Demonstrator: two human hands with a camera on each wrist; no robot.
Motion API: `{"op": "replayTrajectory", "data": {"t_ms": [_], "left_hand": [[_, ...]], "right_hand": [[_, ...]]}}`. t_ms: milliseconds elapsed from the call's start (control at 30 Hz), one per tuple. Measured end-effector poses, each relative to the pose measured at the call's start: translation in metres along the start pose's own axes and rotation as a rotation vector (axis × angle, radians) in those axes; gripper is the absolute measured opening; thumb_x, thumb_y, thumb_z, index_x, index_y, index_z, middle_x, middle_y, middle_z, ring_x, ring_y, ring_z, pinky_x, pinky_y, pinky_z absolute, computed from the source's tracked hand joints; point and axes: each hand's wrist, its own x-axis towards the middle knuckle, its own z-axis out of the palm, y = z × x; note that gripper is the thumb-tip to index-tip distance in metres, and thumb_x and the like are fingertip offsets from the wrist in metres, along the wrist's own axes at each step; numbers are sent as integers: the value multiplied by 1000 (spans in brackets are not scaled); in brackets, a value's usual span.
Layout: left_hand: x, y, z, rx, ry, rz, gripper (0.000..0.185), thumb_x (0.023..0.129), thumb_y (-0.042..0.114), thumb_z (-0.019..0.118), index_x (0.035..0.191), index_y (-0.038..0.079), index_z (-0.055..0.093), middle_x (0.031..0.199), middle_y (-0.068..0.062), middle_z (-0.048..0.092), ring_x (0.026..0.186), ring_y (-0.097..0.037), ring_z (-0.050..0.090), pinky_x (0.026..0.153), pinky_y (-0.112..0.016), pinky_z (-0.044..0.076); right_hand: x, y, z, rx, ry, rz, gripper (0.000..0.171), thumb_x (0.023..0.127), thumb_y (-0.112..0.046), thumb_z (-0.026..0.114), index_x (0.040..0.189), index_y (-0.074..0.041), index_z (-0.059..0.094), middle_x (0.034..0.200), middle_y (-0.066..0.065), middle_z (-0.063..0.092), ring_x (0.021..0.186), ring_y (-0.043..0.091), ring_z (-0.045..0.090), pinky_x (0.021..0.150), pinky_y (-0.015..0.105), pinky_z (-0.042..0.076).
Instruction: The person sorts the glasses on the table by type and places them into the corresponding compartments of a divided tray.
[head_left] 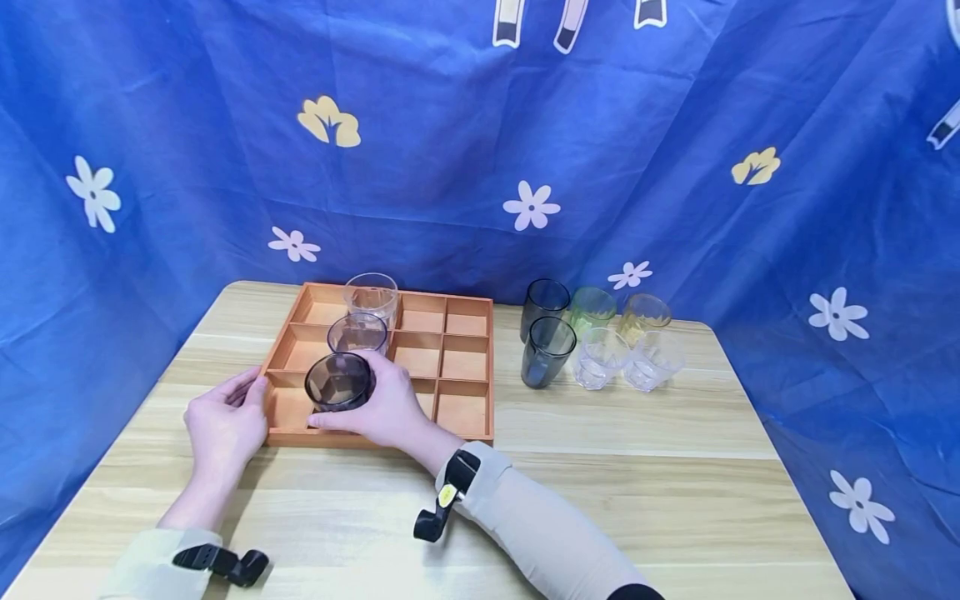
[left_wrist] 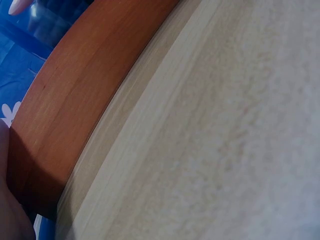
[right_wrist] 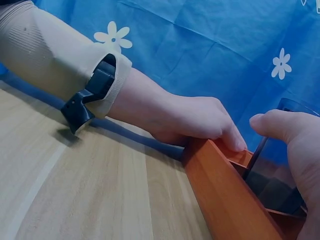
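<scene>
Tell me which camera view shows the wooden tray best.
The head view: it shows the wooden tray from above, with its grid of compartments, though the right hand hides some. The left wrist view catches only a stretch of outer wall; the right wrist view shows one corner, outer wall and a little inside.

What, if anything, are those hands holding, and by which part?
The right hand holds a dark, see-through round cup by its upper sides; the left hand grips the orange-brown wooden compartment tray near its front-left corner.
</scene>
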Motion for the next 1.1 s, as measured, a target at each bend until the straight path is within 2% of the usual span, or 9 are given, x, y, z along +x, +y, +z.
{"op": "replayTrajectory", "data": {"t_ms": [200,367,500,833,967,1100], "left_hand": [[1,0,1,1,-9,-14,35,106,23,65,132,3,74,125,-18,72,104,-4,70,78,-6,52],[1,-1,1,-1,-23,-45,35,106,24,64,134,5,73,128,-17,71,108,-8,70,80,-8,53],[1,-2,0,-6,-21,-54,35,106,24,64,135,4,72,128,-17,71,106,-5,70,80,-7,53],[2,-2,0,-4,-15,-23,35,105,22,65,133,2,73,126,-19,71,97,5,67,76,-5,52],[3,-2,0,-4,-14,-23,35,105,22,65,133,3,73,126,-18,71,96,6,67,76,-5,52],[3,-3,1,0,-15,-27,35,105,23,65,133,3,73,126,-18,71,95,6,67,75,-5,51]], "right_hand": [[-2,-3,-6,-71,-16,30,82,64,-37,105,133,-18,65,117,-11,73,107,0,64,94,16,50],[-6,-6,-14,4,-49,78,87,66,-32,104,140,-17,61,122,-9,72,108,1,66,94,17,52],[-10,-9,-22,33,-65,100,88,69,-30,103,144,-18,58,129,-10,68,113,2,65,98,19,52],[-23,-14,-53,85,-61,13,81,72,-20,101,140,-6,59,135,0,68,125,15,64,111,30,48],[-30,-18,-69,119,-41,14,79,74,-19,100,140,-7,59,135,-3,68,126,11,62,113,32,47],[-35,-22,-89,127,-9,-2,77,75,-14,99,140,-6,59,135,-3,67,128,12,61,113,28,46]]}}
